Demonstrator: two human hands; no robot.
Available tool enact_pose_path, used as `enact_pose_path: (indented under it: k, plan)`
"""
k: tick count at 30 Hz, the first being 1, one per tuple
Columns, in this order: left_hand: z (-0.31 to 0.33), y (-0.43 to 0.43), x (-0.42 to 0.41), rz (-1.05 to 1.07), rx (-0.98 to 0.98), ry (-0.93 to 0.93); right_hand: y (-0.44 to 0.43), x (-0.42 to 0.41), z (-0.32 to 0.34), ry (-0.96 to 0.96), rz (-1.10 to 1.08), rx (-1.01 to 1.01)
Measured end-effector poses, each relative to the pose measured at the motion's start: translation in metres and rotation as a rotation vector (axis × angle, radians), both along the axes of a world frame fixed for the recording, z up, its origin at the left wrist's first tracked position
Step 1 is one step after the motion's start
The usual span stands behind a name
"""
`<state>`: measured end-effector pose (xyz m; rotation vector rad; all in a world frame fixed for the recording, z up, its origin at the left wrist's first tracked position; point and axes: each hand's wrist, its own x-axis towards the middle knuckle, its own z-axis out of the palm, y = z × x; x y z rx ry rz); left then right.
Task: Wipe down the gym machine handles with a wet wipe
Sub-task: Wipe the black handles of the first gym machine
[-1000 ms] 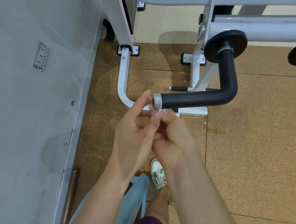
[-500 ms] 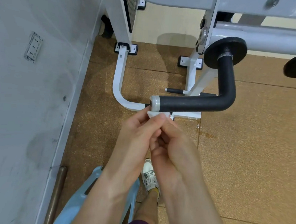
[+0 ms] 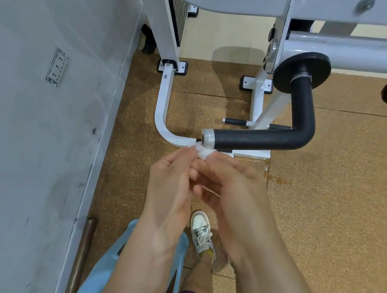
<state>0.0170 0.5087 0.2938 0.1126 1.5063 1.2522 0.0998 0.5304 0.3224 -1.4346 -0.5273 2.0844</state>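
A black foam-covered machine handle (image 3: pixel 261 140) bends in an L, its silver end cap (image 3: pixel 208 138) pointing left toward me. A small white wet wipe (image 3: pixel 202 152) sits bunched just under that cap. My left hand (image 3: pixel 170 181) and my right hand (image 3: pixel 225 185) are pressed together below the handle, both pinching the wipe with their fingertips. The wipe is close to the cap; I cannot tell whether it touches it. Most of the wipe is hidden inside my fingers.
The white machine frame (image 3: pixel 161 112) curves along the brown floor under the handle. A grey wall (image 3: pixel 40 135) with a socket plate (image 3: pixel 57 68) stands at the left. A black weight disc (image 3: pixel 302 70) caps the handle's far end. A light blue object (image 3: pixel 109 261) lies by my shoe (image 3: pixel 201 231).
My hands dropped from level with the handle's end cap to just below it, and more of the white wipe shows at my fingertips. The view has tilted slightly.
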Motion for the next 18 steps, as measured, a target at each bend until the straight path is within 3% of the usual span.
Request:
enact_pose_path:
  k: [3,5,8,13,18]
  plan:
    - [-0.006,0.009,-0.008,-0.056,0.086,0.047,0.002,0.010,-0.004,-0.530,0.229,0.420]
    - [-0.009,0.017,-0.020,-0.180,0.122,0.188,0.001,0.019,-0.005,-0.761,0.192,0.704]
    - [-0.009,0.035,-0.041,-0.402,0.086,0.276,0.000,0.028,-0.012,-0.855,0.222,0.959]
    - [-0.003,0.060,-0.045,-0.711,0.066,0.230,-0.001,0.027,-0.027,-0.988,0.402,1.109]
    - [-0.006,0.052,-0.050,-0.641,0.053,0.246,0.007,0.038,-0.028,-0.981,0.447,1.159]
